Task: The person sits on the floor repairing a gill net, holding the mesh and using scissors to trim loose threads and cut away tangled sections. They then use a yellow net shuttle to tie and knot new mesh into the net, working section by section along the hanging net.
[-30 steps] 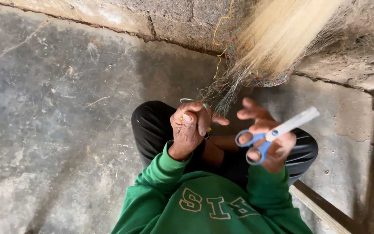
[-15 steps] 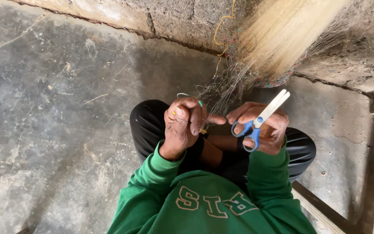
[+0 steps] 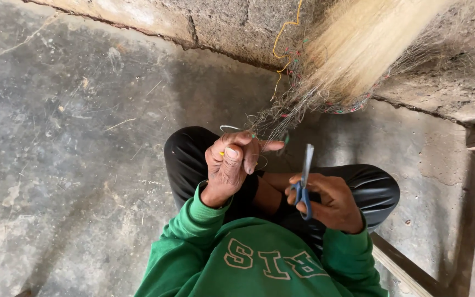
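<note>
I sit on a concrete floor in a green sweatshirt and black trousers. My left hand (image 3: 232, 165) is closed around a gathered bunch of thin grey net threads (image 3: 281, 118) that run up to a pale fibre bundle (image 3: 358, 49) hanging by the wall. My right hand (image 3: 328, 201) grips blue-handled scissors (image 3: 305, 176), blades pointing up and nearly edge-on, just right of the left hand and below the threads. The blades do not touch the threads.
A rough concrete wall (image 3: 221, 25) runs along the top. A yellow cord (image 3: 279, 38) and coloured edging hang with the netting. A wooden frame (image 3: 408, 267) stands at the lower right. Bare stained floor (image 3: 67, 165) spreads to the left.
My right hand has swung the scissors from pointing right to pointing upward and drawn them in closer to my left hand. The left hand keeps its hold on the threads.
</note>
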